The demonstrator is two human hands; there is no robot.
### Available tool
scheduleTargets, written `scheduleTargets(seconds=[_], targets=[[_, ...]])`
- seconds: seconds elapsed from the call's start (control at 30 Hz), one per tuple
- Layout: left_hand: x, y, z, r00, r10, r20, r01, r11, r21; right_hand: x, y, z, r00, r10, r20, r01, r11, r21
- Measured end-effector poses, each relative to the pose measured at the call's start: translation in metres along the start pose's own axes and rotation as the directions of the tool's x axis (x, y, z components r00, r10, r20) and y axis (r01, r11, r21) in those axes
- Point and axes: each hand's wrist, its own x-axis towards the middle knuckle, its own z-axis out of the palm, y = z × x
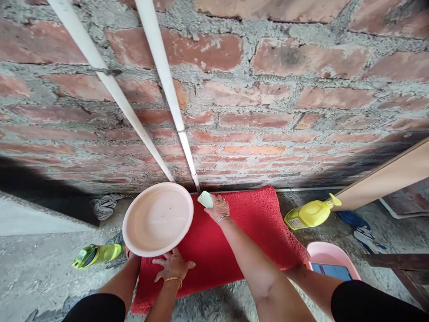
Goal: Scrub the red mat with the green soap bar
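A red mat (241, 228) with a rough pile lies spread in front of me. My left hand (174, 268) rests on its left part, fingers spread flat, just below a pale pink basin (159, 219). The basin sits over the mat's left end, with a few dark specks inside. Near the mat's far edge, my right hand (219, 208) is closed on a pale green scrub brush (205, 200) with a small hole at its end. Any bristles are hidden underneath.
To the right stand a yellow detergent bottle (310, 213) and a pink tub (331, 252) with a phone-like screen (331, 271) at it. A green bottle (97, 256) is at the left, near a grey cloth (106, 205). Behind are white pipes (167, 80) and a brick wall (254, 120).
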Motion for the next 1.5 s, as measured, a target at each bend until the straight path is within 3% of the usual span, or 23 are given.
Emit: scheduleTargets(seconds=[0.1, 0.23, 0.33, 0.4, 0.47, 0.5, 0.57, 0.63, 0.7, 0.8, 0.87, 0.97, 1.1, 1.2, 1.3, 1.37, 1.4, 1.43, 1.5], targets=[[0.002, -0.001, 0.003, 1.000, -0.007, -0.014, 0.007, 1.000, -0.023, 0.005, 0.039, -0.012, 0.999, 0.051, 0.011, -0.051, 0.996, -0.071], [0.004, -0.002, 0.008, 0.999, 0.002, -0.033, -0.004, 0.999, -0.048, -0.001, 0.135, -0.047, 0.967, 0.247, -0.063, -0.253, 0.963, -0.094], [0.003, -0.001, 0.006, 0.999, 0.006, -0.036, -0.008, 0.998, -0.056, -0.015, 0.201, -0.074, 0.855, 0.509, -0.096, -0.512, 0.859, -0.002], [0.000, 0.000, 0.003, 0.999, 0.001, -0.038, -0.003, 0.999, -0.051, -0.025, 0.225, -0.083, 0.759, 0.635, -0.143, -0.631, 0.772, 0.076], [-0.003, 0.002, 0.000, 0.999, -0.003, -0.035, 0.002, 0.999, -0.043, -0.030, 0.228, -0.081, 0.730, 0.656, -0.191, -0.645, 0.754, 0.128], [-0.004, 0.002, -0.002, 1.000, -0.003, -0.026, 0.002, 0.999, -0.039, -0.031, 0.220, -0.076, 0.752, 0.624, -0.210, -0.609, 0.781, 0.138], [-0.006, 0.003, -0.005, 1.000, -0.003, 0.003, 0.003, 1.000, -0.030, -0.030, 0.186, -0.056, 0.846, 0.476, -0.240, -0.458, 0.880, 0.131], [-0.006, 0.003, -0.006, 1.000, -0.003, 0.026, 0.004, 1.000, -0.026, -0.032, 0.136, -0.030, 0.937, 0.271, -0.221, -0.255, 0.962, 0.098], [-0.004, 0.003, -0.006, 0.999, -0.011, 0.037, 0.012, 1.000, -0.023, -0.038, 0.080, -0.004, 0.988, 0.077, -0.133, -0.071, 0.996, 0.050], [-0.002, 0.002, -0.006, 0.999, -0.018, 0.040, 0.019, 1.000, -0.016, -0.049, 0.016, 0.023, 0.992, -0.127, 0.003, 0.127, 0.992, -0.019], [-0.002, 0.002, -0.007, 0.999, -0.019, 0.038, 0.020, 1.000, -0.013, -0.050, 0.001, 0.029, 0.984, -0.170, 0.055, 0.172, 0.984, -0.041], [-0.003, 0.002, -0.008, 0.999, -0.011, 0.036, 0.012, 1.000, -0.021, -0.044, 0.025, 0.021, 0.995, -0.088, 0.055, 0.091, 0.993, -0.068], [-0.003, 0.002, -0.007, 1.000, -0.004, 0.024, 0.004, 0.999, -0.034, -0.040, 0.114, -0.014, 0.986, 0.155, -0.063, -0.158, 0.985, -0.063], [-0.004, 0.002, -0.005, 1.000, -0.003, 0.003, 0.003, 0.999, -0.035, -0.049, 0.189, -0.041, 0.906, 0.399, -0.142, -0.398, 0.917, 0.040], [-0.003, 0.002, -0.005, 1.000, -0.007, -0.020, 0.006, 0.999, -0.037, -0.064, 0.242, -0.058, 0.767, 0.614, -0.188, -0.594, 0.789, 0.154], [-0.004, 0.002, -0.007, 1.000, 0.001, -0.018, -0.002, 0.999, -0.051, -0.071, 0.253, -0.061, 0.699, 0.684, -0.207, -0.653, 0.729, 0.204], [-0.004, 0.002, -0.008, 1.000, 0.009, -0.010, -0.010, 0.998, -0.060, -0.074, 0.251, -0.059, 0.696, 0.684, -0.219, -0.648, 0.729, 0.219], [-0.003, 0.001, -0.010, 1.000, 0.017, 0.000, -0.017, 0.998, -0.067, -0.074, 0.245, -0.056, 0.715, 0.660, -0.231, -0.621, 0.751, 0.225], [-0.003, 0.001, -0.012, 1.000, 0.024, 0.020, -0.022, 0.997, -0.071, -0.072, 0.225, -0.046, 0.795, 0.553, -0.249, -0.516, 0.833, 0.200]])
